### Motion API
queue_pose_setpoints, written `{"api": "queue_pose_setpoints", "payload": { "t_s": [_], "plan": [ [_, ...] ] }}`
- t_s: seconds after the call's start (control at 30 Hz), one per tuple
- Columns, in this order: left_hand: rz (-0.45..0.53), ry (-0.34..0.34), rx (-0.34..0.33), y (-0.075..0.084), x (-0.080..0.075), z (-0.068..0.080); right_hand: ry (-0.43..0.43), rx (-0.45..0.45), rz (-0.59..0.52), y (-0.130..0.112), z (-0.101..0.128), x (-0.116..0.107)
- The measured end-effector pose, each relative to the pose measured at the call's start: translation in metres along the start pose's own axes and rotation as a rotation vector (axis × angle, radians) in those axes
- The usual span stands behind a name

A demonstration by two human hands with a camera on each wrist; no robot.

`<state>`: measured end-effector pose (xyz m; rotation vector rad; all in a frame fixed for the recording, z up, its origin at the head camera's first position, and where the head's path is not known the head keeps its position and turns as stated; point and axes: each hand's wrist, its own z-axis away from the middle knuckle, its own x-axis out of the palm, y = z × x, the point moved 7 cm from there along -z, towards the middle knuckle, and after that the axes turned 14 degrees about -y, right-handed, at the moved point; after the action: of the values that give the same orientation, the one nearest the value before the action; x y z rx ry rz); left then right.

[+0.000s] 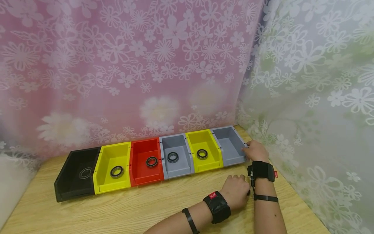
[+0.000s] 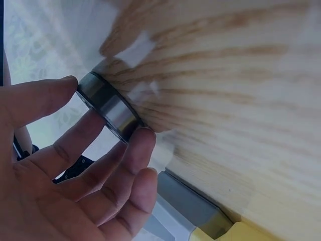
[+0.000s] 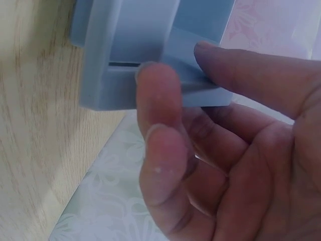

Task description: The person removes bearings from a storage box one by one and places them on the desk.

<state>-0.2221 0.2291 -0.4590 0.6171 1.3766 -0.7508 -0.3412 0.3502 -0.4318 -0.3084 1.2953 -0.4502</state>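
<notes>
Before the gray end bin (image 1: 230, 146): left hand (image 1: 237, 191) pinches a bearing (image 2: 111, 106)
At its side: right hand (image 1: 256, 151) pinching the bin
Bearing: likely rigid, slick; best gripped by its rim

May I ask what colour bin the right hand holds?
The bin is grey, clearest in the head view.

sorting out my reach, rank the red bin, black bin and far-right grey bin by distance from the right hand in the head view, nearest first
1. far-right grey bin: at the right hand, which grips its edge
2. red bin: to the hand's left
3. black bin: farthest left
</notes>
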Motion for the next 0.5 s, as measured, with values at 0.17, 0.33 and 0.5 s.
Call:
{"api": "queue_pose_setpoints", "payload": {
  "t_s": [0.17, 0.33, 0.5],
  "plan": [
    [0.008, -0.016, -0.023, -0.006, -0.006, 0.004, -0.006, -0.007, 0.006, 0.001, -0.001, -0.001],
    [0.0, 0.056, -0.046, -0.019, -0.022, 0.013, 0.016, 0.0, -0.006, 0.001, -0.002, -0.002],
    [-0.001, 0.173, -0.07, -0.035, -0.041, 0.023, 0.131, 0.011, -0.009, -0.001, -0.001, -0.009]
  ]
}}
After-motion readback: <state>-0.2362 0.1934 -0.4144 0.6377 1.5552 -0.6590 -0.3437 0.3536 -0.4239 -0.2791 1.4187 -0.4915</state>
